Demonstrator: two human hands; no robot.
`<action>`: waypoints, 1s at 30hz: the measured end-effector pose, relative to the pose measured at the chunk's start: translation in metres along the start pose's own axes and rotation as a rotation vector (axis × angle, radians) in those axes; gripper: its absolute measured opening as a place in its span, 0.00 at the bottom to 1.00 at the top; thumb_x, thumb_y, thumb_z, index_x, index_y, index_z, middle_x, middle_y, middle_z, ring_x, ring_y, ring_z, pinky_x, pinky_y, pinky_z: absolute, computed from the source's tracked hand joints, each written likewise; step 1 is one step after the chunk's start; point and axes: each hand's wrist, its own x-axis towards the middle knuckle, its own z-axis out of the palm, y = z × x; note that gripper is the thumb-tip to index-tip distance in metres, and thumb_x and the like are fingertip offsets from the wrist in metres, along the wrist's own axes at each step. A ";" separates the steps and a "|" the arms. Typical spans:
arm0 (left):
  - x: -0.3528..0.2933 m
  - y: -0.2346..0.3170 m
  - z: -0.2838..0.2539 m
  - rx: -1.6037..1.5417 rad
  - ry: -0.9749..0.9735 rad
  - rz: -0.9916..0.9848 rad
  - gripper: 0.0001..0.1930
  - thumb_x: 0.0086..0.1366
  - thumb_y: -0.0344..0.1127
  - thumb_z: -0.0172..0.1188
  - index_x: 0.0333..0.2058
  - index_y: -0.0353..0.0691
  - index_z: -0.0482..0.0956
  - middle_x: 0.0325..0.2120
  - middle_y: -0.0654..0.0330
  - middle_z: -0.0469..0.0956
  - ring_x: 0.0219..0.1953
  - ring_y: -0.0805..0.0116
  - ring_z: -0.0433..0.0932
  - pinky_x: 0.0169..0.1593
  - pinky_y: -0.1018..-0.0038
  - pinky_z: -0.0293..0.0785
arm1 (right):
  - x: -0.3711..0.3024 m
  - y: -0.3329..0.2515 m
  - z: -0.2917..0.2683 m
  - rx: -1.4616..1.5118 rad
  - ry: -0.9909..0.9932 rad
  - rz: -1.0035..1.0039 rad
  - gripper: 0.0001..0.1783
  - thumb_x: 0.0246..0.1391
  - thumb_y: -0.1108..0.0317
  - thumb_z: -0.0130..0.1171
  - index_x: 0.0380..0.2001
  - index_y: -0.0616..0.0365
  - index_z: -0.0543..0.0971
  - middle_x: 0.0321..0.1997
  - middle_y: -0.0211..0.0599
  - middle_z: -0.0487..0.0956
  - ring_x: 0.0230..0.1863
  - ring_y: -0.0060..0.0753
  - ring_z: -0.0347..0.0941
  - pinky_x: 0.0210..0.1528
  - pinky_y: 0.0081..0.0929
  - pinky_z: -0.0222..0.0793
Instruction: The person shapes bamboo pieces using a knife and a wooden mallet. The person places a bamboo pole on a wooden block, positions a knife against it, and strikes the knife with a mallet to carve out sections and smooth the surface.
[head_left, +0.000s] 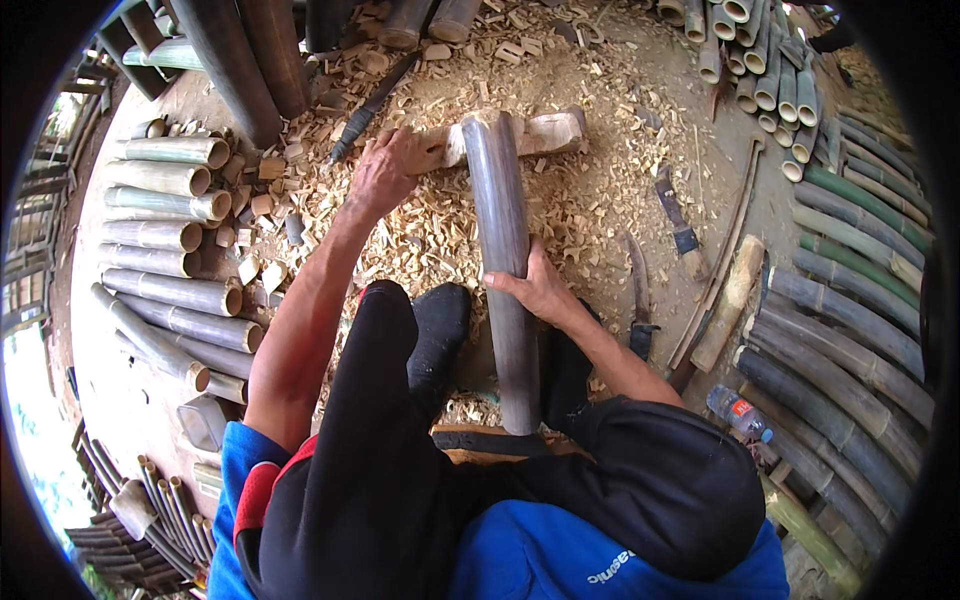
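A dark bamboo tube [497,205] lies lengthwise between my legs, its far end over a notched wooden block [552,133] on the ground. My right hand [530,285] is wrapped round the tube's middle from the right side, thumb across the top. My left hand [385,172] grips the left end of the wooden block, beside the tube's far end; some of its fingers are hidden. A knife with a dark wrapped handle [352,132] lies beyond my left hand. To the right of the tube lies a curved blade with a black handle [641,335].
Wood chips [430,235] cover the ground. Cut bamboo tubes [165,235] are lined up at left, with long poles [850,300] at right. Another wrapped-handle tool [680,225], a wooden club [728,305] and a plastic bottle [738,412] lie on the right.
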 end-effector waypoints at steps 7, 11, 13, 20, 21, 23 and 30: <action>-0.109 0.034 -0.016 -0.262 0.039 -0.218 0.37 0.57 0.49 0.70 0.61 0.38 0.70 0.55 0.45 0.73 0.60 0.48 0.71 0.63 0.56 0.66 | -0.046 0.007 -0.067 -0.011 0.028 0.146 0.39 0.59 0.42 0.59 0.60 0.62 0.67 0.51 0.59 0.77 0.52 0.47 0.76 0.55 0.37 0.72; -0.229 0.061 -0.018 -1.297 -0.625 -0.594 0.30 0.65 0.46 0.63 0.58 0.30 0.71 0.42 0.54 0.81 0.47 0.65 0.80 0.55 0.68 0.73 | -0.114 0.062 -0.114 -0.212 0.179 0.233 0.31 0.56 0.48 0.62 0.53 0.60 0.72 0.39 0.46 0.83 0.40 0.47 0.80 0.46 0.41 0.74; -0.294 0.030 0.009 -1.572 -0.308 -0.251 0.26 0.67 0.41 0.60 0.57 0.29 0.69 0.39 0.54 0.81 0.45 0.64 0.80 0.52 0.64 0.75 | -0.142 0.073 -0.114 -0.426 0.196 0.444 0.28 0.56 0.51 0.62 0.51 0.60 0.73 0.42 0.50 0.82 0.43 0.53 0.79 0.48 0.43 0.72; -0.326 0.011 -0.015 -1.565 -0.236 -0.131 0.24 0.76 0.51 0.43 0.46 0.31 0.73 0.41 0.50 0.79 0.49 0.53 0.77 0.60 0.59 0.69 | -0.207 0.100 -0.111 -0.736 0.273 0.658 0.26 0.59 0.55 0.59 0.55 0.61 0.72 0.48 0.54 0.80 0.52 0.49 0.77 0.53 0.43 0.70; -0.317 0.022 -0.031 -1.665 -0.393 0.041 0.26 0.76 0.52 0.42 0.45 0.29 0.72 0.38 0.51 0.79 0.45 0.54 0.78 0.57 0.61 0.71 | -0.209 0.105 -0.110 -0.746 0.270 0.650 0.26 0.60 0.55 0.58 0.55 0.61 0.72 0.48 0.53 0.80 0.51 0.49 0.77 0.53 0.43 0.70; -0.346 0.008 -0.048 -1.521 -0.562 -0.053 0.24 0.75 0.51 0.45 0.41 0.29 0.74 0.35 0.53 0.80 0.41 0.60 0.79 0.52 0.66 0.73 | -0.209 0.107 -0.102 -0.754 0.257 0.620 0.26 0.60 0.56 0.57 0.56 0.60 0.72 0.48 0.52 0.80 0.51 0.47 0.77 0.53 0.42 0.70; -0.391 -0.018 -0.087 -0.944 -0.704 -0.540 0.22 0.73 0.49 0.49 0.38 0.30 0.76 0.32 0.55 0.80 0.38 0.65 0.79 0.47 0.70 0.75 | -0.219 0.109 -0.095 -0.801 0.232 0.582 0.25 0.63 0.57 0.55 0.58 0.59 0.72 0.49 0.48 0.80 0.49 0.41 0.77 0.52 0.38 0.72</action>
